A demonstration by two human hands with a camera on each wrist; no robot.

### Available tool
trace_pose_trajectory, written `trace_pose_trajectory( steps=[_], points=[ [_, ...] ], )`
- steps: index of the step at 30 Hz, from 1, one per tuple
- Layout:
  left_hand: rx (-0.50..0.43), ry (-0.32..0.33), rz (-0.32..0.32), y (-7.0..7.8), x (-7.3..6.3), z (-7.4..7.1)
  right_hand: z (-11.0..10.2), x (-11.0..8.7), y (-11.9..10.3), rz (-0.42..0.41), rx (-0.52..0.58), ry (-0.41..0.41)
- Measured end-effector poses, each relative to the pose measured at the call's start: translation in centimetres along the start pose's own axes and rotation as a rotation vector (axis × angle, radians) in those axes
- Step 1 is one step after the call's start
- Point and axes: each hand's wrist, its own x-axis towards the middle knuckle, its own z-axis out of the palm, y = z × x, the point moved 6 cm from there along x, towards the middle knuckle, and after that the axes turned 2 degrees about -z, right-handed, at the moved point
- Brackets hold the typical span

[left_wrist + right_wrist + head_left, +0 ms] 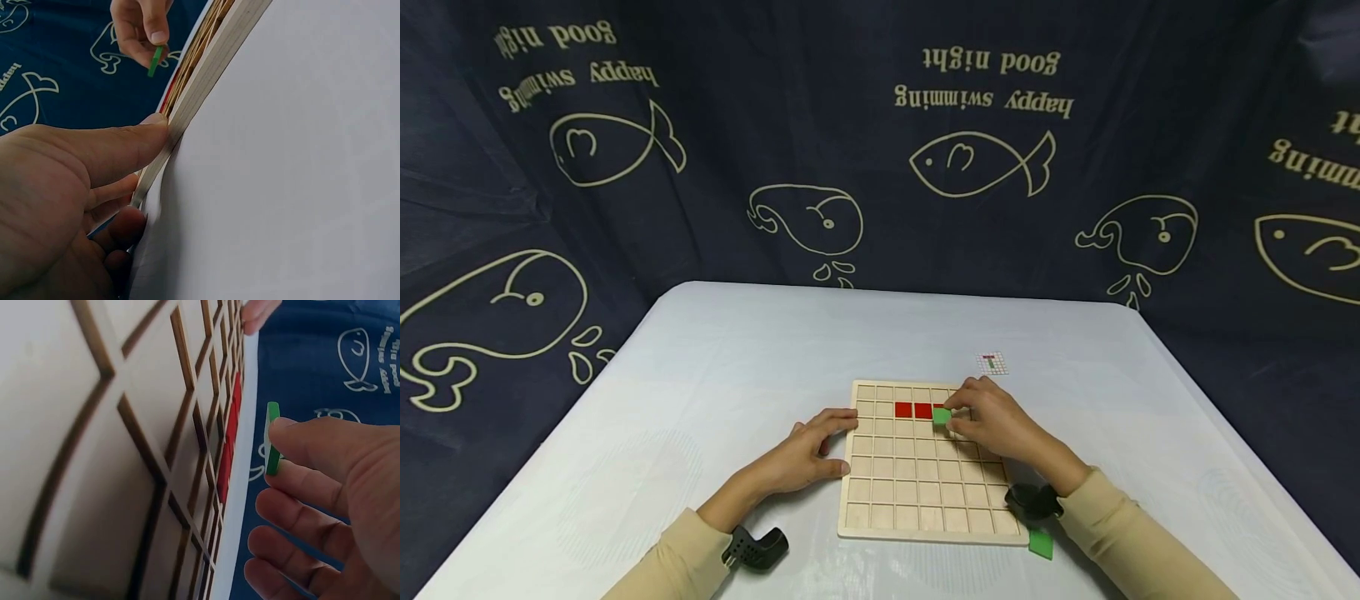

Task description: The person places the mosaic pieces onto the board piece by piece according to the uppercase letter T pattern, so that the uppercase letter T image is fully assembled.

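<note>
A wooden grid board lies on the table with red square tiles side by side in a row near its far edge. Above that row my right hand pinches a green square tile between thumb and fingers. In the right wrist view the green tile stands edge-on, apart from the board's surface. My left hand rests along the board's left edge, thumb and fingers spread apart. The left wrist view shows its thumb against the board's side.
A second green tile lies by the board's near right corner, beside the right wrist's black band. Beyond the board lies a small printed grid card with a red and green pattern. A dark printed cloth hangs behind the white table.
</note>
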Motion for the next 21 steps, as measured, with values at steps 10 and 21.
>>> trace_pose_trajectory(
  steps=[10,21],
  points=[
    [-0.002,0.004,-0.005,-0.1,0.0,0.0,0.8,0.6,-0.7,0.007,0.001,-0.033],
    [0.001,0.005,0.000,0.0,0.0,0.0,1.6,0.8,-1.1,-0.018,-0.017,-0.037]
  ],
)
